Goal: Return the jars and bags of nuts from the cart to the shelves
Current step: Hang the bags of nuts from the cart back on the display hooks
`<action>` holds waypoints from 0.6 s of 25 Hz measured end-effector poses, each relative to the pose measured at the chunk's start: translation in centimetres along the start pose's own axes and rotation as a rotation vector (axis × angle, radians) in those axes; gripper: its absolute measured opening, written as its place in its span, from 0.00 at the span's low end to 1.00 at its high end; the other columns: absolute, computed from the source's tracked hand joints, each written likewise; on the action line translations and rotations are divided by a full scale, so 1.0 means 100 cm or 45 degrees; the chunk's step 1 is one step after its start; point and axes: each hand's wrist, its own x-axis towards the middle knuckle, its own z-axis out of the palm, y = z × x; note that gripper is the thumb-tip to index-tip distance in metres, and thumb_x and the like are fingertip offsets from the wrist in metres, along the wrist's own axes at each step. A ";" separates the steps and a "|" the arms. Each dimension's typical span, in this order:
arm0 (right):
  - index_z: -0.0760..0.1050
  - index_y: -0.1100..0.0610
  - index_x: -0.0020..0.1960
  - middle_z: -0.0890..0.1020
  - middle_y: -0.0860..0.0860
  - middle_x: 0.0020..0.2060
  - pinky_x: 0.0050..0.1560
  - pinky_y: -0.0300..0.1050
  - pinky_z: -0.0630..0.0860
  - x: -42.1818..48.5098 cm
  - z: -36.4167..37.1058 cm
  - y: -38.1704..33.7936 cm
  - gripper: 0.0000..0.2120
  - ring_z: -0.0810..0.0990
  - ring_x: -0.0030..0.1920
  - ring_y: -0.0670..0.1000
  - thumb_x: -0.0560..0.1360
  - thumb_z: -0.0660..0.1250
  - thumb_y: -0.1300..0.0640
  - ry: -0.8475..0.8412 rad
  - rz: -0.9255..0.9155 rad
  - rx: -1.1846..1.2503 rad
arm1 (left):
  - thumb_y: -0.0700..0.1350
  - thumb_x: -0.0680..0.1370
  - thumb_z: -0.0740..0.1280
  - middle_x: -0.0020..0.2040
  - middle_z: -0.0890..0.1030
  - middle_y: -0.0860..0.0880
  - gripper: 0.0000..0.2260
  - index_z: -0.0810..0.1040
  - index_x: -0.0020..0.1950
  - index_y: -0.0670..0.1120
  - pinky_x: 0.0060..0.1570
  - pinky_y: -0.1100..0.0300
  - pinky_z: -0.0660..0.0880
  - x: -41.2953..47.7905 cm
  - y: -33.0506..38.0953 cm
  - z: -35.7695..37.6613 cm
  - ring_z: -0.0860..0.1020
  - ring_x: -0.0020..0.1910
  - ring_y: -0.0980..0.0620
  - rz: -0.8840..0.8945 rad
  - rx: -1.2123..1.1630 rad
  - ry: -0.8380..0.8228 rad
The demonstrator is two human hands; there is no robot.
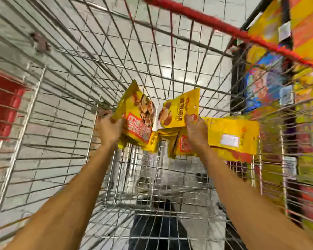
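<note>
Both arms in the silver wire shopping cart w/ red rim [193,14]. The left hand [107,128] curls tight on glossy yellow nut bags w/ red labels [136,121], held at their left edge, fanning up-right of the grip. The right hand [197,131] clamps a second yellow bag stack [231,135], trailing toward the cart's right wall.

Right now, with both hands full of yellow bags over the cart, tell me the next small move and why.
Probably lift both bunches clear of the cart's red rim and swing them right toward the shelves. The left hand grips the left bunch of yellow bags and the right hand grips the right bunch, both already up off the cart floor. Yellow packaging shows on those shelves.
</note>
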 end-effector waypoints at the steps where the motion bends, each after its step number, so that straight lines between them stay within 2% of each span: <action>1: 0.77 0.66 0.51 0.80 0.62 0.45 0.46 0.48 0.69 -0.002 -0.001 -0.002 0.16 0.77 0.47 0.59 0.80 0.58 0.54 0.019 -0.068 -0.062 | 0.43 0.76 0.69 0.46 0.81 0.34 0.11 0.80 0.49 0.35 0.44 0.52 0.74 -0.001 0.000 0.003 0.80 0.45 0.39 0.055 0.043 0.000; 2: 0.77 0.66 0.49 0.81 0.63 0.44 0.44 0.47 0.67 -0.005 -0.005 -0.005 0.16 0.77 0.47 0.59 0.81 0.58 0.54 0.023 -0.144 -0.120 | 0.43 0.76 0.68 0.43 0.82 0.35 0.10 0.80 0.47 0.35 0.40 0.54 0.72 -0.004 0.002 0.004 0.80 0.40 0.42 0.112 0.035 0.015; 4: 0.78 0.66 0.49 0.82 0.64 0.44 0.41 0.47 0.65 -0.012 -0.018 -0.017 0.16 0.79 0.46 0.61 0.80 0.59 0.53 -0.001 -0.264 -0.176 | 0.45 0.76 0.68 0.38 0.81 0.42 0.09 0.81 0.46 0.38 0.32 0.61 0.68 -0.013 0.018 -0.005 0.75 0.31 0.55 0.184 -0.020 0.022; 6: 0.79 0.64 0.46 0.82 0.63 0.40 0.41 0.48 0.69 -0.019 -0.036 -0.037 0.16 0.79 0.42 0.60 0.79 0.61 0.52 -0.044 -0.354 -0.151 | 0.47 0.76 0.69 0.34 0.79 0.47 0.08 0.81 0.42 0.42 0.29 0.65 0.67 -0.019 0.044 -0.026 0.71 0.26 0.65 0.286 -0.030 -0.035; 7: 0.79 0.63 0.43 0.81 0.61 0.36 0.38 0.47 0.71 -0.026 -0.049 -0.047 0.15 0.78 0.38 0.58 0.78 0.62 0.52 -0.069 -0.387 -0.104 | 0.48 0.76 0.69 0.32 0.78 0.47 0.09 0.80 0.38 0.44 0.29 0.65 0.68 -0.027 0.060 -0.042 0.72 0.26 0.64 0.360 0.017 -0.084; 8: 0.78 0.63 0.40 0.80 0.59 0.34 0.36 0.45 0.70 -0.035 -0.064 -0.059 0.15 0.76 0.35 0.55 0.78 0.64 0.52 -0.080 -0.406 -0.035 | 0.48 0.76 0.68 0.31 0.78 0.45 0.11 0.80 0.36 0.44 0.32 0.62 0.70 -0.036 0.076 -0.060 0.75 0.28 0.59 0.456 0.098 -0.128; 9: 0.78 0.63 0.38 0.79 0.58 0.32 0.34 0.43 0.69 -0.044 -0.080 -0.071 0.15 0.75 0.34 0.52 0.77 0.65 0.53 -0.074 -0.409 0.043 | 0.49 0.76 0.68 0.31 0.79 0.42 0.12 0.82 0.38 0.42 0.36 0.58 0.70 -0.048 0.092 -0.079 0.77 0.31 0.52 0.557 0.207 -0.161; 10: 0.78 0.63 0.37 0.79 0.57 0.31 0.34 0.43 0.68 -0.056 -0.098 -0.081 0.15 0.74 0.33 0.49 0.76 0.66 0.53 -0.071 -0.408 0.108 | 0.49 0.76 0.68 0.32 0.80 0.41 0.12 0.82 0.40 0.41 0.37 0.57 0.69 -0.062 0.107 -0.099 0.77 0.34 0.49 0.647 0.289 -0.188; 11: 0.77 0.60 0.35 0.79 0.54 0.29 0.34 0.43 0.68 -0.069 -0.114 -0.089 0.14 0.73 0.32 0.45 0.76 0.67 0.53 -0.078 -0.422 0.141 | 0.50 0.75 0.69 0.31 0.80 0.45 0.12 0.82 0.40 0.41 0.36 0.60 0.66 -0.076 0.119 -0.120 0.75 0.34 0.53 0.727 0.306 -0.215; 13: 0.74 0.53 0.29 0.75 0.44 0.22 0.31 0.39 0.66 -0.099 -0.144 -0.103 0.15 0.69 0.25 0.37 0.74 0.69 0.55 -0.078 -0.493 0.167 | 0.50 0.74 0.69 0.28 0.78 0.53 0.11 0.78 0.35 0.45 0.31 0.70 0.64 -0.102 0.138 -0.157 0.71 0.31 0.67 0.807 0.159 -0.282; 15: 0.74 0.52 0.29 0.74 0.38 0.18 0.28 0.29 0.63 -0.128 -0.170 -0.114 0.15 0.69 0.22 0.34 0.73 0.70 0.59 0.004 -0.561 0.207 | 0.48 0.74 0.69 0.29 0.79 0.63 0.07 0.78 0.36 0.51 0.32 0.74 0.66 -0.123 0.158 -0.185 0.72 0.30 0.71 0.829 -0.094 -0.302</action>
